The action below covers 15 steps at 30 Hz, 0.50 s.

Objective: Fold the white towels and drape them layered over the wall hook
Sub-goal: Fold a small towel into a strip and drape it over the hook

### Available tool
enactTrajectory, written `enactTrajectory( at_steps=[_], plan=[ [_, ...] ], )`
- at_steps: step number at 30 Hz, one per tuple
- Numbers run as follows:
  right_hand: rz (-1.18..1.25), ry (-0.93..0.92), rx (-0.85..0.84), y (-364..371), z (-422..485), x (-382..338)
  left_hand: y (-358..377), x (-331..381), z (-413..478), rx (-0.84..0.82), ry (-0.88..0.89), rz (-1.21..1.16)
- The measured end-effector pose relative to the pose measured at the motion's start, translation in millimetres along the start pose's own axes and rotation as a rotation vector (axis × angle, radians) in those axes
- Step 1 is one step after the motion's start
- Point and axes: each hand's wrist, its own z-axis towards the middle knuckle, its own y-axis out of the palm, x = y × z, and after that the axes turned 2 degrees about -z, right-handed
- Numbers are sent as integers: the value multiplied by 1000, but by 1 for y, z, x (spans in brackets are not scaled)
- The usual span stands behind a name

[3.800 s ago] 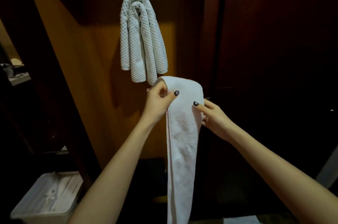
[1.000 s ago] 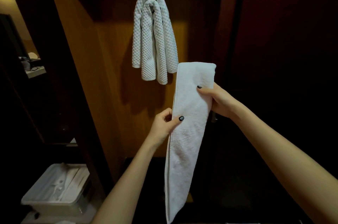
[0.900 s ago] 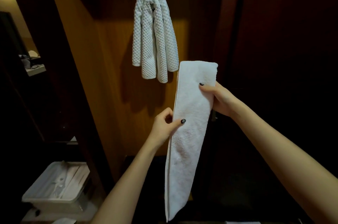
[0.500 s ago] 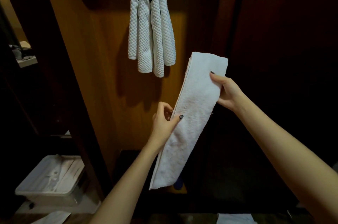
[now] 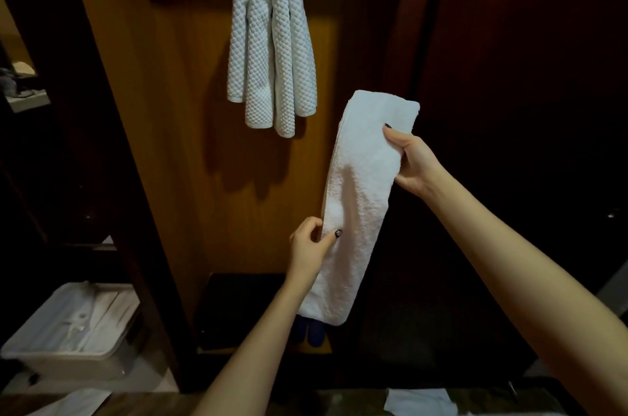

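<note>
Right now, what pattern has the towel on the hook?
White with a raised diamond, waffle-like weave on the hanging towel; the head view shows it.

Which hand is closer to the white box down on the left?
Left. The left hand pinches the edge of the towel, up and right of the box. The right hand grips the towel higher and farther right.

Both hands hold a folded white towel [image 5: 360,198]: right hand [image 5: 413,162] near its top, left hand [image 5: 311,247] pinching its left edge; waffle towels [image 5: 272,51] hang far left.
</note>
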Motion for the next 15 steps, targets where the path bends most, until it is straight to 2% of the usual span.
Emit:
enactTrajectory(
  at_steps=[4,8,11,15],
  plan=[
    [-77,-4,23,-3,0,-7,-7,2,-1,-102,-76,-213],
    [-122,-10,23,-5,-2,-11,-14,4,-2,-231,-269,-466],
    [-127,3,-17,-5,-3,-13,-17,12,6,-348,-356,-415],
    [-82,55,-122,-5,-7,-20,-21,22,18,-541,-339,-297]
  ],
)
